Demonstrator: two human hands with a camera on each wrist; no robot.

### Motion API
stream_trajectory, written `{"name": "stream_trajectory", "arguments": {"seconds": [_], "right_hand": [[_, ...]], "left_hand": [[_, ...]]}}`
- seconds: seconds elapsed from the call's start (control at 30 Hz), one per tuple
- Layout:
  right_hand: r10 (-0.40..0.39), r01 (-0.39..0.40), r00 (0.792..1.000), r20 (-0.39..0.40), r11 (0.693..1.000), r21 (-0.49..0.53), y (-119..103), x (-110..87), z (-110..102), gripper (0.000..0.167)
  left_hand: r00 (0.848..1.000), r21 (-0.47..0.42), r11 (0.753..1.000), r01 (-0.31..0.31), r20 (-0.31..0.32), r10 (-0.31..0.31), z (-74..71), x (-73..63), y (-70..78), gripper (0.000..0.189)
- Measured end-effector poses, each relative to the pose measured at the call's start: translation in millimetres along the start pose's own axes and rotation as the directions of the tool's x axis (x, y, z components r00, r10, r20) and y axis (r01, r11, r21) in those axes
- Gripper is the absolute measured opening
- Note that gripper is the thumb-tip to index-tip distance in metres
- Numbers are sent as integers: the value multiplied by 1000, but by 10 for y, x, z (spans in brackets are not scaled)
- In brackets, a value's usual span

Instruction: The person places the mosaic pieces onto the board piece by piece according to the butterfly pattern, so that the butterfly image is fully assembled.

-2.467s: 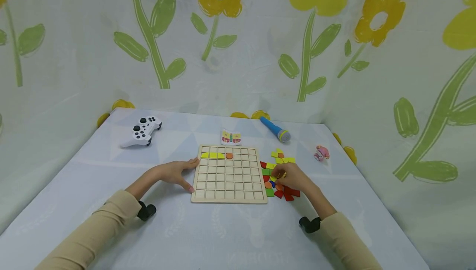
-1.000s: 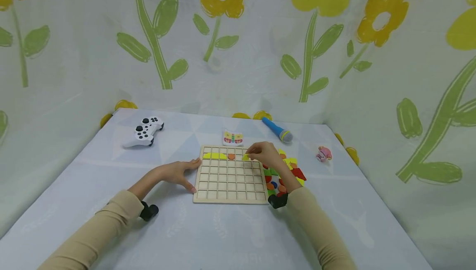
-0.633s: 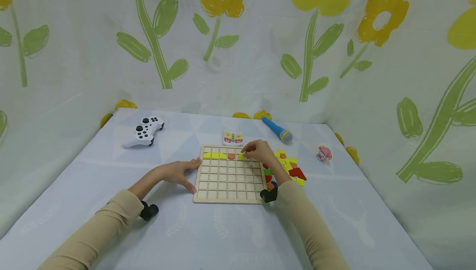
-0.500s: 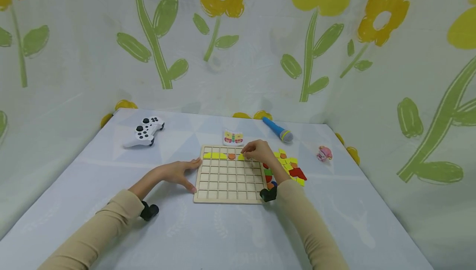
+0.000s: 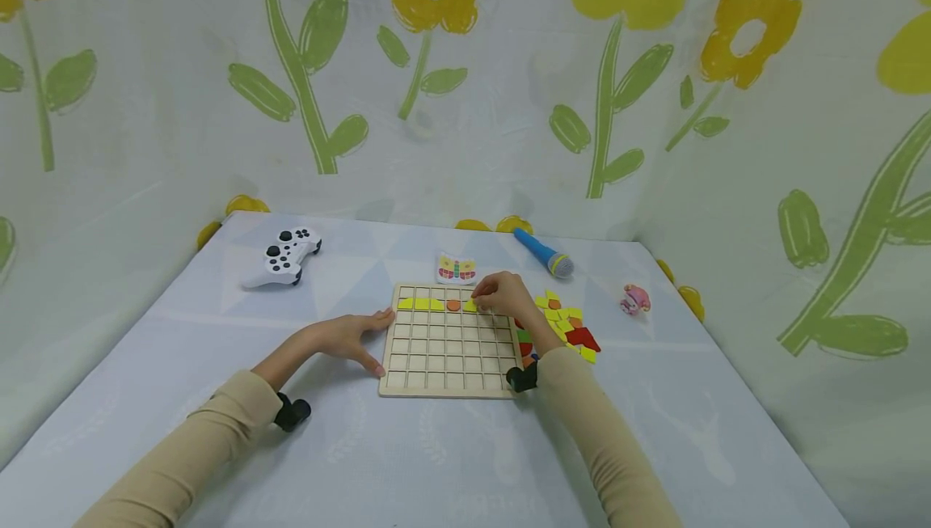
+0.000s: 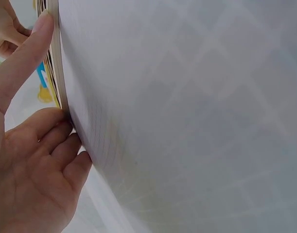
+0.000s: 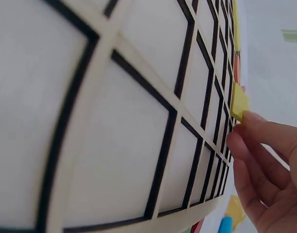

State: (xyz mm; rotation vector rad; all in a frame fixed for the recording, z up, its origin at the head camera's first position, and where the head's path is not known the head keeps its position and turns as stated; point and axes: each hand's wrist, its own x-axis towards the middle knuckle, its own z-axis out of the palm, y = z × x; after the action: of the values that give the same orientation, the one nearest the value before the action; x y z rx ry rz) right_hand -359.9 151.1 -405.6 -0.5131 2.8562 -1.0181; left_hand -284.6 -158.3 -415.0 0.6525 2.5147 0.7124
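Observation:
A square wooden grid board (image 5: pixel 425 392) lies on the table, with several yellow pieces (image 5: pixel 421 304) and an orange round piece (image 5: pixel 454 305) in its second row from the far side. My left hand (image 5: pixel 345 338) rests against the board's left edge, thumb and forefinger spread apart and the other fingers loosely bent. Over that same row, right of the orange piece, my right hand (image 5: pixel 507 295) pinches a yellow piece (image 7: pixel 239 102) between thumb and fingertips. Whether this piece sits fully in its cell cannot be told.
Right of the board lie loose yellow, red, green, orange and blue pieces (image 5: pixel 563 322), partly behind my right arm. Behind it stand a butterfly picture card (image 5: pixel 456 269) and a blue microphone (image 5: pixel 541 253). A white game controller (image 5: pixel 284 257) is far left, a pink figurine (image 5: pixel 635 299) right.
My right hand has brought the yellow piece from the loose pieces to the board, then slid slightly left. Over the last half second it barely moves. The left hand stays at the board's edge.

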Motion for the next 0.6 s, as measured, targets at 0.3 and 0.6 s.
{"name": "stream_trajectory", "arguments": {"seconds": [0.3, 0.6], "right_hand": [[0, 0, 1000, 9, 998, -67, 5, -19, -32, 10], [-21, 24, 999, 34, 996, -80, -4, -32, -44, 14]], "left_hand": [[1000, -1, 1000, -2, 1, 2, -3, 8, -1, 107], [1000, -10, 1000, 0, 2, 0, 0, -3, 0, 107]]}}
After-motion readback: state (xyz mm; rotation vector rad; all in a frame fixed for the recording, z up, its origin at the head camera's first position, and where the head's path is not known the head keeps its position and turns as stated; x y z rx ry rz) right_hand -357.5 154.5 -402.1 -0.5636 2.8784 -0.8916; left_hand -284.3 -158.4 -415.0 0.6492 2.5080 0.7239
